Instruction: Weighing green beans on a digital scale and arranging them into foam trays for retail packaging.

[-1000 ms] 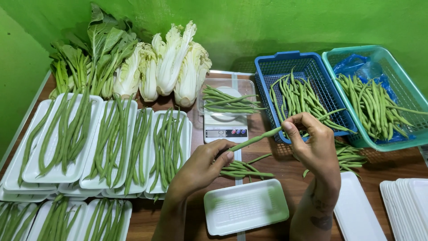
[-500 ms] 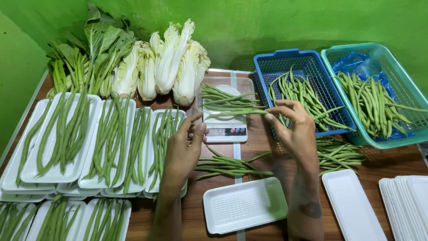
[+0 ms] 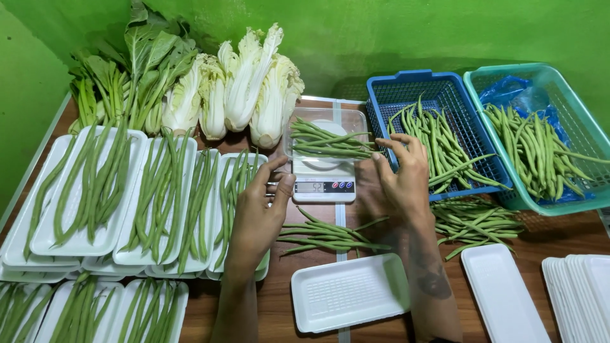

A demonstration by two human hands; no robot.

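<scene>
While both hands hover open either side of a small scale, the scene runs from largest to smallest as follows.

Table: a brown wooden table (image 3: 559, 238) against a green wall, crowded with produce and trays.
Leafy greens: napa cabbages (image 3: 248, 89) and darker leafy bunches (image 3: 127, 76) stand at the back left.
Filled trays: white foam trays of green beans (image 3: 95, 184) lie in overlapping rows across the left half.
Baskets: a blue basket (image 3: 413, 86) and a teal basket (image 3: 508, 76) at the back right, each holding loose beans.
Empty trays: one white empty tray (image 3: 349, 292) lies near the front between the forearms; another empty tray (image 3: 502, 295) and a stack of trays (image 3: 581, 289) lie to the right.
Scale: a small white digital scale (image 3: 323, 178) stands mid-table, carrying a clear plastic container (image 3: 327, 117).
Weighed beans: a bundle of beans (image 3: 327, 143) lies in that container on the scale, between and just beyond the two hands.
Loose beans: one small pile (image 3: 330, 235) lies in front of the scale, another pile (image 3: 476, 222) beside the blue basket.
Left hand: the left hand (image 3: 260, 203) is open, fingers loosely spread, holding nothing, just left of the scale.
Right hand: the right hand (image 3: 400, 178) is open, fingers extended, holding nothing, just right of the scale, fingertips near the container.
</scene>
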